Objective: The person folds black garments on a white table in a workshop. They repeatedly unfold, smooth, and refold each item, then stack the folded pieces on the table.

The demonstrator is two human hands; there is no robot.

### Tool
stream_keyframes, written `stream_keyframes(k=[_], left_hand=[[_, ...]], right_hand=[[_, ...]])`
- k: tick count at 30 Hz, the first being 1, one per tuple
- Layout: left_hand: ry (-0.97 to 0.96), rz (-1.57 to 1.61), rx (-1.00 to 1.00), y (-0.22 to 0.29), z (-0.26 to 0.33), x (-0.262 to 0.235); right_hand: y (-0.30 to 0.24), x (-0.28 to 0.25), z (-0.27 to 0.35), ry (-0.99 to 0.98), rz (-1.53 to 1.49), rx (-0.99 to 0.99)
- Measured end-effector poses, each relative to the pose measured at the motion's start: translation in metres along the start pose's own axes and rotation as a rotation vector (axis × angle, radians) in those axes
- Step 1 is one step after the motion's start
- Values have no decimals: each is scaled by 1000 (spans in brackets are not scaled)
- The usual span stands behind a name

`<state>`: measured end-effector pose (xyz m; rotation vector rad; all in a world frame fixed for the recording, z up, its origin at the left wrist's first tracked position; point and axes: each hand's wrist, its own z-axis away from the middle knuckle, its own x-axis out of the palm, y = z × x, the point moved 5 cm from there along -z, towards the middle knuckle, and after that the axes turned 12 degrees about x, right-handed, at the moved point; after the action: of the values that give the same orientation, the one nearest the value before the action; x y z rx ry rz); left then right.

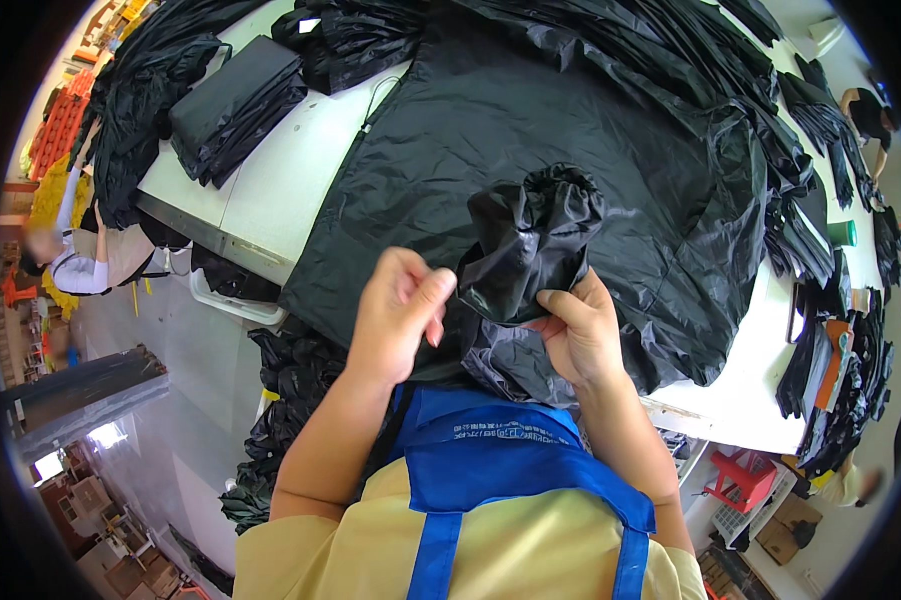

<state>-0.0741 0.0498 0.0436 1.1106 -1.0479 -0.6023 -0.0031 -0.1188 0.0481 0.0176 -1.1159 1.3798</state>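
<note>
A small black pouch (530,255) of shiny fabric, its top gathered and ruffled, is held up in front of my body. My right hand (582,330) pinches its lower right side between thumb and fingers. Just left of the pouch, my left hand (400,312) has its fingers curled in and the thumb pressed against them; whatever they hold, if anything, is too small to make out. More crumpled black fabric (515,362) hangs below the pouch, against my apron. Under both hands a large black fabric sheet (450,150) spreads over the white table (285,185).
Folded black fabric bundles (235,105) lie at the far left of the table, with more stacks (810,240) along the right. A white bin (235,300) and heaped black fabric (305,390) sit at my left. A red stool (740,480) stands low right. Another person (90,245) is at far left.
</note>
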Motion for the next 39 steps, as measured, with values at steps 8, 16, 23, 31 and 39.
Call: stream_keyframes(k=[8, 16, 23, 31, 39], left_hand=[[-45, 95, -199, 0, 6, 34], [-77, 641, -398, -9, 14, 81], [-163, -153, -258, -44, 17, 97], [-763, -1200, 385, -40, 28, 147], [-1169, -1645, 393, -51, 28, 172]], right_hand=[[-2, -20, 16, 71, -49, -87], [-46, -125, 50, 206, 271, -293], [-93, -442, 170, 1510, 766, 4], [-125, -379, 155, 894, 574, -369], [-101, -425, 151, 1196, 1227, -252]])
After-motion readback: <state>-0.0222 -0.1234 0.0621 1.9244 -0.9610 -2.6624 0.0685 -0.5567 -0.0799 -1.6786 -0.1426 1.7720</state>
